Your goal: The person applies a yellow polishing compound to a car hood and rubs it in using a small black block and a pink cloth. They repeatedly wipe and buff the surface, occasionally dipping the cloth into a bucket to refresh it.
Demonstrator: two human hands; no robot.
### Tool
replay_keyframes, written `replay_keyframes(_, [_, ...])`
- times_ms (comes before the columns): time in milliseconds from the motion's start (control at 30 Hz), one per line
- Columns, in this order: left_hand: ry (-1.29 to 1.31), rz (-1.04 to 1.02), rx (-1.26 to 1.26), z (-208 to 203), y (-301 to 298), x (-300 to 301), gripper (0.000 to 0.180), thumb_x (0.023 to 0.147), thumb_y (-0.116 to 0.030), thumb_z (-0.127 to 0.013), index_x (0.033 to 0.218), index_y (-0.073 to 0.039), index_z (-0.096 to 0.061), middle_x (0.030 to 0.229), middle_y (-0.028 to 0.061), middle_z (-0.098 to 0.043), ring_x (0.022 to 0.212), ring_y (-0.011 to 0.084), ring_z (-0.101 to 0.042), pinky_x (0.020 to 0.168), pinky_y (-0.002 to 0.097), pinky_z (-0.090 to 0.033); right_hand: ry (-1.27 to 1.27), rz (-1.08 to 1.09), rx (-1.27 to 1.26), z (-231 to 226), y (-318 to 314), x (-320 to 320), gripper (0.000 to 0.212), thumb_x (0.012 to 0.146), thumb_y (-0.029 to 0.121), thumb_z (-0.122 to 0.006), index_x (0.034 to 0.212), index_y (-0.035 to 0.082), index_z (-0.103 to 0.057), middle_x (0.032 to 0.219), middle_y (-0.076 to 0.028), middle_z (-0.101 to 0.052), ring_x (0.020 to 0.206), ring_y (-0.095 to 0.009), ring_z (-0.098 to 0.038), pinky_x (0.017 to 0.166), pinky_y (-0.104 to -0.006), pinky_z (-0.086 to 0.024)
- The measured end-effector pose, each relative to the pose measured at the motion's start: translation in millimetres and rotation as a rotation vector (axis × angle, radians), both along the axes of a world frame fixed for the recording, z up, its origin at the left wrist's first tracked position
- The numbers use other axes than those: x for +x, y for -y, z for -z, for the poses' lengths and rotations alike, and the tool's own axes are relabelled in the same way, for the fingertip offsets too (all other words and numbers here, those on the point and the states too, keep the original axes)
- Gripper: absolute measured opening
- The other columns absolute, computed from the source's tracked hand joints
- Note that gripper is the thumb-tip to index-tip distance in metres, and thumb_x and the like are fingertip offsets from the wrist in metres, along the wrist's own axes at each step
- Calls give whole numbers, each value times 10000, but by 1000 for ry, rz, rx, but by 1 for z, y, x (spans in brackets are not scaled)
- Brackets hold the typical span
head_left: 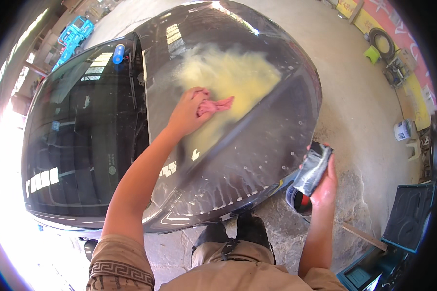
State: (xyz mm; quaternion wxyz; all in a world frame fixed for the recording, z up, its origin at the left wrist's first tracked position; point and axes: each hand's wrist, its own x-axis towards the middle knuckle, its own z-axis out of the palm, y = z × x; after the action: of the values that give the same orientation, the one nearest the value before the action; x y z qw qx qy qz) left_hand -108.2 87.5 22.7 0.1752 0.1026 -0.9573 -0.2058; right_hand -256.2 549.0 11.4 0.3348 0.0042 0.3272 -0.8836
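Observation:
My left hand point(183, 116) is closed round a crumpled pink cloth point(217, 105), pressed to the dark grey car hood point(272, 136). Under and beyond the cloth spreads a pale yellow patch point(247, 80) with hazy, smeared edges. Out past the hood's near right edge, my right hand point(326, 186) grips a dark sanding block point(313, 169), its face streaked with whitish wet residue. Whitish runs and drops mark the hood's near side. Below the block, on the floor, stands a bucket point(298, 200), partly hidden by my right hand; something red shows in it.
The car's windshield point(87, 131) lies to the left, with a blue cylindrical object point(118, 54) at its far corner. At the right are a white bucket point(402, 130), an open dark case point(409, 218) and a wooden strip point(364, 235). A blue vehicle point(75, 35) stands far left.

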Motion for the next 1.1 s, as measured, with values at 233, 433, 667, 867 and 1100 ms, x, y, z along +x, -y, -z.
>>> replay_keyframes(233, [-246, -329, -355, 14, -7, 55, 594, 921, -336, -890, 1455, -143, -716, 1634, 213, -557, 1531, 494, -496, 1256, 633, -414, -695, -103, 549, -26, 98, 52, 413, 1134, 287, -751, 1498, 93, -743, 1297, -69, -789, 1058, -176, -714, 952, -328, -578])
replay_keyframes(433, [-194, -117, -273, 30, 9, 51, 585, 907, -368, -909, 1411, -119, -749, 1636, 140, -577, 1582, 520, -427, 1256, 616, -406, -1563, 52, 1091, -31, 207, 91, 434, 1042, 299, -810, 1433, 112, -787, 1459, -161, -762, 1206, -336, -649, 1025, -468, -543])
replay_keyframes(667, [-314, -37, -59, 31, -3, 32, 396, 882, -414, -904, 1173, -156, -831, 1397, 122, -665, 1385, 446, -575, 1094, 610, -485, -1494, 230, 1438, 6, 232, 136, 353, 980, 320, -845, 1230, 71, -827, 1477, -171, -753, 1255, -366, -633, 1089, -499, -495])
replay_keyframes(867, [-370, -4, 94, 28, 17, 32, 184, 854, -270, -853, 949, -113, -840, 1051, 101, -743, 1106, 380, -680, 928, 529, -553, -1678, 230, 1395, 12, 249, 255, 280, 959, 290, -854, 1181, 119, -842, 1369, -126, -783, 1161, -383, -648, 1001, -503, -514])
replay_keyframes(1100, [-455, 223, 493, -73, -44, 21, 199, 874, -195, -809, 827, -4, -778, 904, 199, -747, 857, 386, -751, 769, 466, -593, -1371, 496, 1678, -5, 273, 157, 180, 941, 260, -869, 1002, 119, -775, 1054, -67, -817, 1049, -380, -640, 940, -537, -501])
